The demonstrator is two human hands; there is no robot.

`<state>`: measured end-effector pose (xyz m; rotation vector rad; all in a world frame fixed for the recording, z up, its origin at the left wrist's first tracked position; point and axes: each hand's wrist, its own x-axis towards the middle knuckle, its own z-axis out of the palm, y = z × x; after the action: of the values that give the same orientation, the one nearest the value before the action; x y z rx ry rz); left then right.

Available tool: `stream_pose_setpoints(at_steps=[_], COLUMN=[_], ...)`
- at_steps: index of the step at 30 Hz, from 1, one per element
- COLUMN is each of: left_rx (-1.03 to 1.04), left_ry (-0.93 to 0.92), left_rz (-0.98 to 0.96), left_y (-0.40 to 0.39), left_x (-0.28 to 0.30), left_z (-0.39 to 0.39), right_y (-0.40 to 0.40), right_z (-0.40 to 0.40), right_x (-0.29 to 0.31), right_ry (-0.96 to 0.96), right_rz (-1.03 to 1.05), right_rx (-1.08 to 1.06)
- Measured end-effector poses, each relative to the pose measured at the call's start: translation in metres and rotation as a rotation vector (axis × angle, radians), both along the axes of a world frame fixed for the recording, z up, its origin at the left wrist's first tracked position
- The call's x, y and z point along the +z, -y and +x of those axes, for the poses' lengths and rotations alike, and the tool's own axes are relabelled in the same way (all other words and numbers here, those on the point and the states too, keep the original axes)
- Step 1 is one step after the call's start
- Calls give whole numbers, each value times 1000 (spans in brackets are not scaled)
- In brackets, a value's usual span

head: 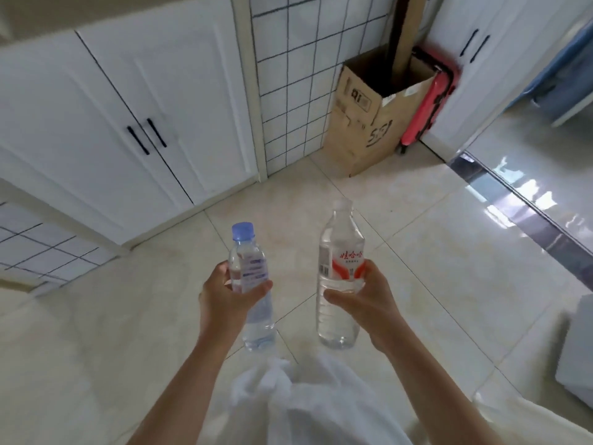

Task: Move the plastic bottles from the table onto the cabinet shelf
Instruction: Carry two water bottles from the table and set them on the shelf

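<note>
My left hand (224, 300) grips a clear plastic bottle with a blue cap (253, 284) around its middle, held upright over the floor. My right hand (369, 303) grips a taller clear bottle with a red and white label (340, 271), also upright. Both bottles are at waist height in front of me. A white cabinet with two closed doors and black handles (106, 123) stands ahead on the left. No table and no open shelf are in view.
A tall open cardboard box (369, 110) stands against the tiled wall, with a pink suitcase (430, 101) beside it. A second white cabinet (475, 59) is at the right. Pale glossy floor tiles (449, 268) spread below. A white object (577, 354) sits at the right edge.
</note>
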<state>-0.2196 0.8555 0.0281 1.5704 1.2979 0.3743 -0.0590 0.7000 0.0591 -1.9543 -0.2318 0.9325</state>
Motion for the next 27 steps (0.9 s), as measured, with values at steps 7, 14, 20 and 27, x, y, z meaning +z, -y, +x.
stream_pose_setpoints(at_steps=[7, 14, 20, 27], left_rx=[307, 533, 659, 760], left_ry=[69, 142, 140, 142], left_rz=[4, 60, 123, 128], left_y=[-62, -155, -229, -307], left_x=[-6, 1, 15, 18], left_z=[-17, 1, 15, 1], right_y=[-109, -238, -338, -442], right_z=[10, 41, 63, 53], right_x=[-6, -4, 9, 9], right_ry=[49, 106, 156, 155], right_rz=[-30, 8, 57, 69], right_rx=[260, 462, 621, 721])
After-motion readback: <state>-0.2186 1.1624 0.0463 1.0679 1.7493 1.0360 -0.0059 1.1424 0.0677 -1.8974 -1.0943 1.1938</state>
